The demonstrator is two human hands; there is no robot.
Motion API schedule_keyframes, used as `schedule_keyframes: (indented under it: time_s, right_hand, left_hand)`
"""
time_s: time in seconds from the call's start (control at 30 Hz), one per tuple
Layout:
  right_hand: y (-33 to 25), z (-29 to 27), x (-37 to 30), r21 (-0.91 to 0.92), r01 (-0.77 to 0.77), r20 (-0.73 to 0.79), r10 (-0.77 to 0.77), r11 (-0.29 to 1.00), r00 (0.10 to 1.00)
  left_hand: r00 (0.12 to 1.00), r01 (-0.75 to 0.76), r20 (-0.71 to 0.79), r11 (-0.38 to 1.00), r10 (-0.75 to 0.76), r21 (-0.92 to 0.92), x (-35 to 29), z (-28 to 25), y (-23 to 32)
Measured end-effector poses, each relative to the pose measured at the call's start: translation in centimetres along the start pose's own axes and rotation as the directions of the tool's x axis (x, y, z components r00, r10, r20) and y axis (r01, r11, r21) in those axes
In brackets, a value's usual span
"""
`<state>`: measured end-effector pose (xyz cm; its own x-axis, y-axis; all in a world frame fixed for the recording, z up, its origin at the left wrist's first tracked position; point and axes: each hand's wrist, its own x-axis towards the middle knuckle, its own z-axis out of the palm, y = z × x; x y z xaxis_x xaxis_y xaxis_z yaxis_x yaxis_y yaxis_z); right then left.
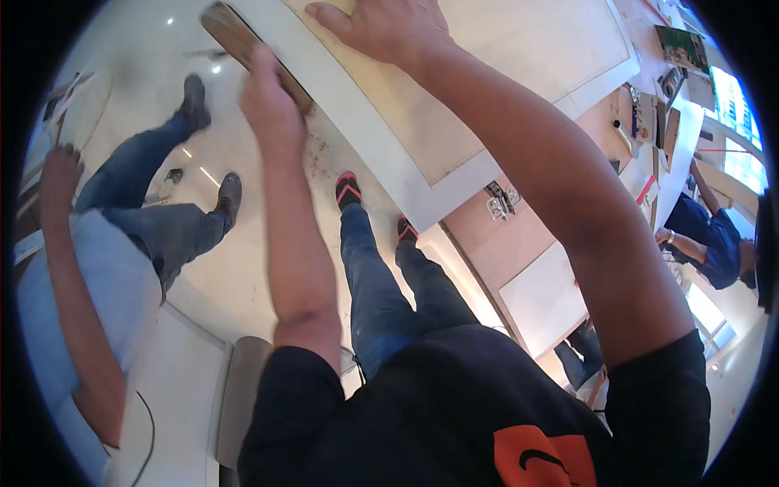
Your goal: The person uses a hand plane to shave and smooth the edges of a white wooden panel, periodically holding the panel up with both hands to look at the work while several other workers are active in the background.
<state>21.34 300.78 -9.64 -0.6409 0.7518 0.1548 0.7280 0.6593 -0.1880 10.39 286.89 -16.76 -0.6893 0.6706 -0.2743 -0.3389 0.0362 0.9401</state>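
A long brown wooden block is gripped in my left hand, whose fingers wrap round it. It lies along the left edge of a large panel with a white border and a cream middle. The block's underside is hidden, so I cannot tell its exact kind. My right hand rests on the cream face of the panel, thumb stretched out and nothing seen in it. The upper frame edge cuts off its fingertips.
Metal hinges lie on a pinkish board beside the panel's near corner. Brown dust is scattered on the floor by my feet. A person in a light blue shirt is close on the left. Another in dark blue works far right.
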Motion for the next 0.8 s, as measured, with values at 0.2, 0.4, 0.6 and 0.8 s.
schedule_keyframes:
  time_s: [0.2, 0.4, 0.6, 0.8]
  right_hand:
    - [-0.1, -1.4, -0.5, -0.02, -0.052, 0.063, 0.053, 0.998, 0.997]
    - [0.1, -0.4, -0.6, -0.031, -0.044, 0.053, 0.046, 0.999, 0.998]
    - [0.5, -0.4, -0.6, 0.036, 0.003, -0.059, 0.0, 0.999, 0.998]
    - [1.1, -0.3, -1.1, -0.013, 0.018, -0.052, -0.019, 1.0, 0.998]
  left_hand:
    - [0.986, 0.136, 0.067, 0.97, -0.152, 0.203, -20.1, 1.2, -4.9]
    - [0.995, 0.093, 0.032, 0.99, -0.09, -0.104, -2.2, 0.4, -2.3]
    - [0.995, -0.008, 0.097, 0.969, 0.033, -0.247, 7.2, 0.3, 1.5]
    - [0.977, 0.203, 0.039, 0.974, -0.208, 0.103, -19.0, -1.2, -7.3]
